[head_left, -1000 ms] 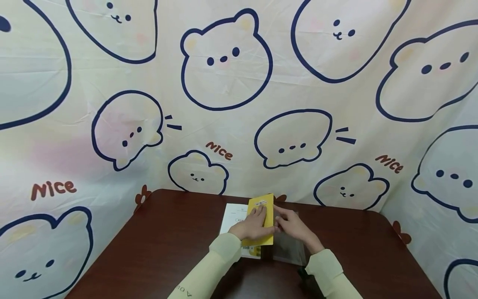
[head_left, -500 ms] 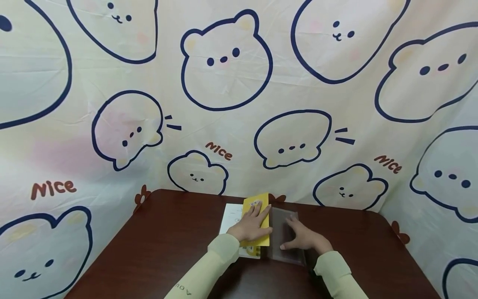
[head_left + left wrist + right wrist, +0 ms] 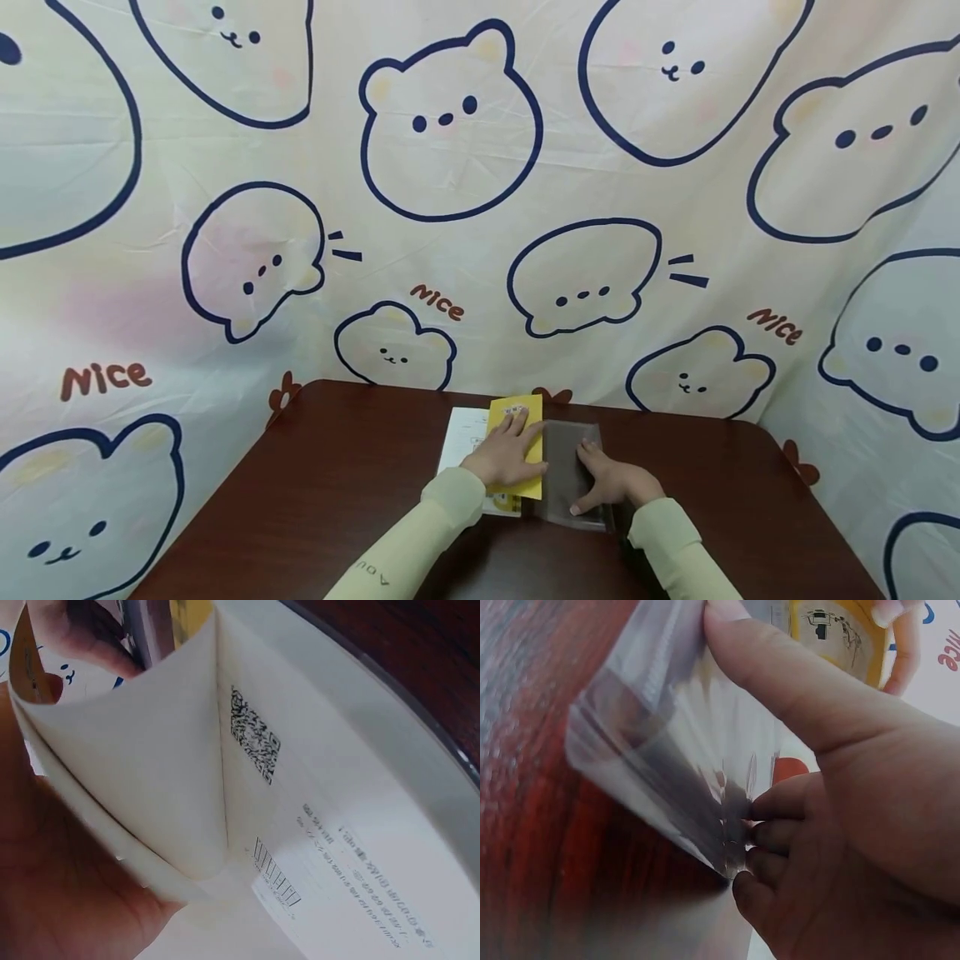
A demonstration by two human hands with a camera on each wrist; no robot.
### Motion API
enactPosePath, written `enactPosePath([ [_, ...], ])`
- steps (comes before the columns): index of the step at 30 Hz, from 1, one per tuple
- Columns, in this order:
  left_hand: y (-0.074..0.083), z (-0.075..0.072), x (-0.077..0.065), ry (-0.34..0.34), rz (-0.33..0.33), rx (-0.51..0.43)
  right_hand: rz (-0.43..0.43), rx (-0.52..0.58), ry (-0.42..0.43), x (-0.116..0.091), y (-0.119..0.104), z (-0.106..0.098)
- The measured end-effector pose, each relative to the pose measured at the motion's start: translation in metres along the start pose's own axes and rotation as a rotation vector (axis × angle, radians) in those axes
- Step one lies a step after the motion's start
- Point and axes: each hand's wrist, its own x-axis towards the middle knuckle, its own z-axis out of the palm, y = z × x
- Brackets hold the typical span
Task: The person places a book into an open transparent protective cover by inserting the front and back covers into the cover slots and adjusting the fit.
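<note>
My left hand rests with spread fingers on the yellow cover of a thin booklet, in the middle of the table. Under it, to the left, the white page shows. In the left wrist view the cover's pale inside bows up from the fold, and the white back page carries a QR code and barcode. To the right lies a clear plastic book cover. My right hand touches it, thumb and fingers apart. In the right wrist view the thumb reaches over the plastic and the fingertips meet its folded edge.
The dark brown table runs on to both sides. A cloth printed with bear faces hangs behind it. Something dark lies beside the right sleeve, partly hidden.
My right hand has left the yellow cover's right edge and moved right onto the clear plastic, its fingers spreading. The yellow cover has shifted slightly left, with my left hand still on it.
</note>
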Motion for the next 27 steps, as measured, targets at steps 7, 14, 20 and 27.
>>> enactPosePath([
  [7,-0.0008,0.0006,-0.0008,0.027,-0.019,-0.031,-0.009,-0.003,0.001,0.0001,-0.0008,-0.0011],
  [14,-0.0011,-0.0018,-0.0029,0.029,-0.051,-0.05,-0.01,-0.018,0.004,0.0006,0.002,-0.0031],
  [20,-0.0014,-0.0007,-0.0047,0.016,-0.07,-0.036,-0.019,-0.011,0.002,0.0012,0.003,-0.0027],
  [27,-0.0021,0.0045,-0.0052,0.014,-0.069,-0.029,-0.019,-0.006,0.008,0.0006,0.0038,0.0007],
])
